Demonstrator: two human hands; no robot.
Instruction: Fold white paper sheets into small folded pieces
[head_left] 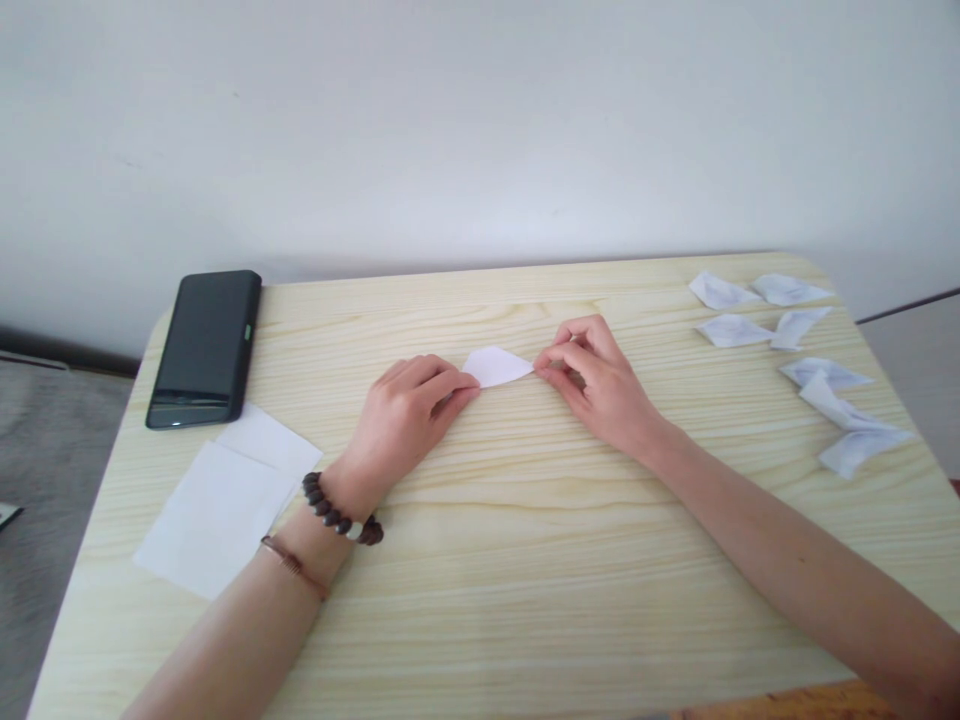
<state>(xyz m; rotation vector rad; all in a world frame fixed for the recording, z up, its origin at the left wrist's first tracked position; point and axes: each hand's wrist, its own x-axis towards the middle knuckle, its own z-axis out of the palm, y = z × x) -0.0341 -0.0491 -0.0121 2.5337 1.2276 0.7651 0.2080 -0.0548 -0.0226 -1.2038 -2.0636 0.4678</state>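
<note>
A small folded piece of white paper lies in the middle of the pale wooden table. My left hand rests on the table with its fingers pressed onto the paper's left end. My right hand pinches the paper's pointed right tip between thumb and fingers. A dark bead bracelet and a thin band sit on my left wrist.
A black phone lies at the table's far left corner. Two flat white paper sheets lie in front of it. Several folded white paper pieces are scattered along the right edge. A pale wall stands behind the table.
</note>
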